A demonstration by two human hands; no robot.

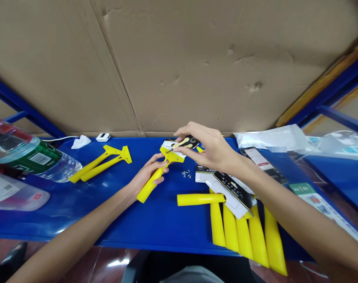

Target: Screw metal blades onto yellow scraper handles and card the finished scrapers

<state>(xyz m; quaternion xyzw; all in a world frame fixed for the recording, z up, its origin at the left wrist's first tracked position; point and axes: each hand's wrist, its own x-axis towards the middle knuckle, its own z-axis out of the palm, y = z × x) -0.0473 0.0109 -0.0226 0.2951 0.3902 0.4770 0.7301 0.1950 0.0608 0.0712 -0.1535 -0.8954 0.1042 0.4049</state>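
My left hand (148, 171) is wrapped round the handle of a yellow scraper (151, 186), whose wide head points up and to the right. A short screwdriver (188, 142) with a black and cream grip is pinched in my right hand (212, 148). Its shaft reaches the scraper's head; whether the tip sits in a screw is too small to tell. Small screws and nuts (187, 174) lie on the blue table (155, 224) to the right of the scraper. Behind the head lies a black and white card (170, 143), partly hidden.
Two yellow scrapers (104, 163) lie at left beside a large water bottle (40, 157) and a clear plastic cup (17, 192). Several yellow handles (245, 236) and printed cards (230, 192) lie at right, near a phone (260, 161) and white bag (267, 138). Cardboard (179, 70) stands behind.
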